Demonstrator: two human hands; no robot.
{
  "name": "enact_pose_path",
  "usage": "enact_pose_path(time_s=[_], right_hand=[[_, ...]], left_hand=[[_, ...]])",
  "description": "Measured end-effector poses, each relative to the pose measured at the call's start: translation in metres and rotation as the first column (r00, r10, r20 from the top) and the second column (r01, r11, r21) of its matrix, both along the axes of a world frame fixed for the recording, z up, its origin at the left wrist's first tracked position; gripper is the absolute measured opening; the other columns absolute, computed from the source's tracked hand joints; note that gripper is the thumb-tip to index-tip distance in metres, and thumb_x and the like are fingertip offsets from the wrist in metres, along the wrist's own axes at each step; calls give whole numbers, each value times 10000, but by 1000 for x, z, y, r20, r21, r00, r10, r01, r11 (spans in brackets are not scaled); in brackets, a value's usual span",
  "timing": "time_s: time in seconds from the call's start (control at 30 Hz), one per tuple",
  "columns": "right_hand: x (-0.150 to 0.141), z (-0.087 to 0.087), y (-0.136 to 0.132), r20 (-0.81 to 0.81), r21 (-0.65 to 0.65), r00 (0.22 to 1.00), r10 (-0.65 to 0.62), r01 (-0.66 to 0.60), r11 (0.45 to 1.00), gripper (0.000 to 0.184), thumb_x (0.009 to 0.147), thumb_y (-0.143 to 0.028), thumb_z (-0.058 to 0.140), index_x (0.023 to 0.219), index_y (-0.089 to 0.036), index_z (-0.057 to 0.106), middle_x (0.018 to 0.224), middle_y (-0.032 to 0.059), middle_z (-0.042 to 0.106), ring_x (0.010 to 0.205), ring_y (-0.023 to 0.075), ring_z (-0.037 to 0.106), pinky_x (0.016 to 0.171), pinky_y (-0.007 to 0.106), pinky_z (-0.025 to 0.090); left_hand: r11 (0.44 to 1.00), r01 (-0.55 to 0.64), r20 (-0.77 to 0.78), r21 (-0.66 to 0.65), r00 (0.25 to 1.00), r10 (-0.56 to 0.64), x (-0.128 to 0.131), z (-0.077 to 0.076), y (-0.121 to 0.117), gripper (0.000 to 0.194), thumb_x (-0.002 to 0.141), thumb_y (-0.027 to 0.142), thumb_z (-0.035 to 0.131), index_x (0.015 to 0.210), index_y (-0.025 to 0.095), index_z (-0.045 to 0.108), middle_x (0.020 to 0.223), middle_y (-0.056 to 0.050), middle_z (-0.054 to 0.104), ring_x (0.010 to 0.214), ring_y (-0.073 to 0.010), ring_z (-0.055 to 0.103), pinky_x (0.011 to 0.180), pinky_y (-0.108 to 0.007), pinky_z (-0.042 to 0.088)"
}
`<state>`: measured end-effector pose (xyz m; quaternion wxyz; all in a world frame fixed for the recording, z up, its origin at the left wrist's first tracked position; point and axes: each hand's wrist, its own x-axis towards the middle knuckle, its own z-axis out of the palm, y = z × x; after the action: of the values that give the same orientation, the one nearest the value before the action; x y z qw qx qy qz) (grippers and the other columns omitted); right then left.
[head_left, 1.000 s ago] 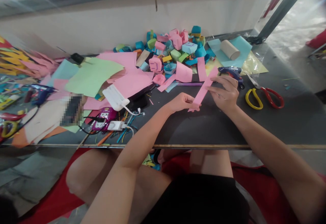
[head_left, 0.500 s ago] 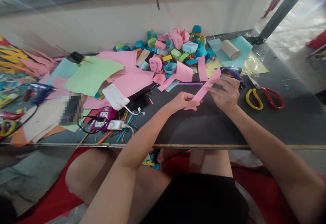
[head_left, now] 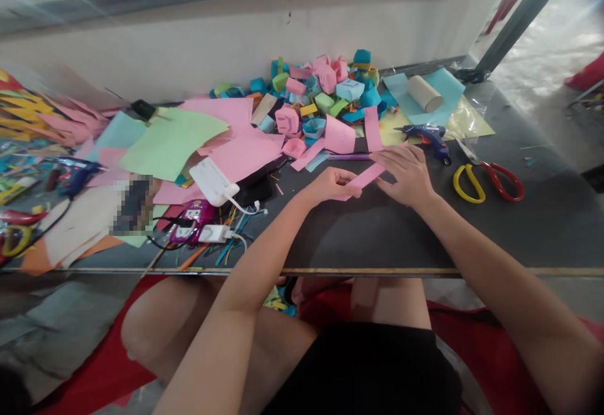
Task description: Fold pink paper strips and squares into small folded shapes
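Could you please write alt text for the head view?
A left hand grips a narrow pink paper strip, the right hand at its far end, above a dark tabletop. Colourful folded paper shapes lie heaped beyond; red-and-yellow-handled scissors lie right.

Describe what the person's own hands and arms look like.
The left hand and right hand are bare, without gloves. Both arms show no sleeves, watch or bracelet; whether any ring is worn is unclear.
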<state>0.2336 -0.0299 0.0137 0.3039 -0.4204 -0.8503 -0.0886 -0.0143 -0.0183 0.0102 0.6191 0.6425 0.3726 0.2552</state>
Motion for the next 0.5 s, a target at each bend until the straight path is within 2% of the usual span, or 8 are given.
enact_pose_path(time_s=[0.07, 0.1, 0.13, 0.23, 0.27, 0.33, 0.43, 0.5], right_hand=[[-1, -1, 0, 42, -115, 999, 0, 5, 993, 435, 951, -357, 603, 1369, -253, 662, 1163, 79, 789, 1123, 301, 691, 1025, 478, 464], [-1, -2, 1, 63, -173, 998, -16, 26, 985, 468, 942, -362, 609, 1393, -243, 647, 1109, 84, 797, 1065, 300, 708, 977, 464, 495], [-1, -3, 1, 80, -223, 996, -42, 59, 973, 491, 939, -384, 613, 1407, -242, 639, 1074, 86, 801, 1015, 300, 719, 924, 449, 520], [-3, -4, -1, 84, -333, 989, -118, 140, 932, 553, 932, -498, 619, 1430, -260, 625, 1079, 78, 804, 971, 306, 738, 818, 415, 551], [-4, -3, -2, 64, -359, 991, -121, 136, 923, 569, 927, -517, 621, 1433, -258, 623, 1091, 75, 804, 979, 305, 742, 809, 406, 555], [-5, 0, -4, 5, -395, 995, -95, 89, 914, 543, 934, -485, 603, 1419, -243, 636, 1092, 70, 806, 968, 289, 749, 812, 390, 559], [-5, 4, -6, -95, -418, 994, -57, 13, 909, 447, 954, -370, 521, 1336, -219, 699, 1062, 76, 810, 853, 243, 744, 793, 367, 557], [-5, 4, -6, -180, -445, 983, -30, -54, 894, 431, 939, -326, 500, 1281, -200, 730, 994, 73, 812, 767, 209, 723, 761, 344, 556]], left_hand=[[990, 13, -95, 137, 996, 0, -6, -1, 4, 515, 765, 437, 857, 1159, 122, 757, 906, -105, 802, 788, -170, 747, 703, -266, 586], [966, -9, -146, 257, 988, 48, -9, -2, 6, 518, 792, 426, 842, 1206, 131, 742, 949, -108, 805, 842, -190, 756, 758, -300, 602], [915, -31, -191, 401, 975, 117, -11, -4, 8, 524, 804, 411, 841, 1240, 144, 729, 1017, -113, 804, 926, -215, 759, 838, -345, 611], [649, 17, -265, 760, 921, 286, -14, -10, 13, 490, 798, 343, 869, 1237, 176, 730, 1214, -123, 768, 1172, -282, 704, 1063, -487, 545], [574, 59, -279, 817, 911, 304, -14, -12, 15, 451, 810, 309, 863, 1224, 183, 736, 1236, -120, 762, 1199, -285, 691, 1090, -510, 525], [469, 121, -294, 875, 902, 317, -12, -16, 16, 358, 869, 242, 805, 1218, 198, 740, 1249, -112, 758, 1204, -270, 689, 1088, -513, 525], [355, 160, -283, 921, 900, 330, -9, -20, 15, 222, 966, 196, 671, 1165, 226, 765, 1266, -98, 751, 1198, -240, 687, 1047, -481, 549], [302, 168, -269, 938, 904, 333, -8, -22, 15, 195, 999, 196, 611, 1071, 227, 790, 1254, -93, 755, 1177, -229, 689, 1024, -460, 556]])
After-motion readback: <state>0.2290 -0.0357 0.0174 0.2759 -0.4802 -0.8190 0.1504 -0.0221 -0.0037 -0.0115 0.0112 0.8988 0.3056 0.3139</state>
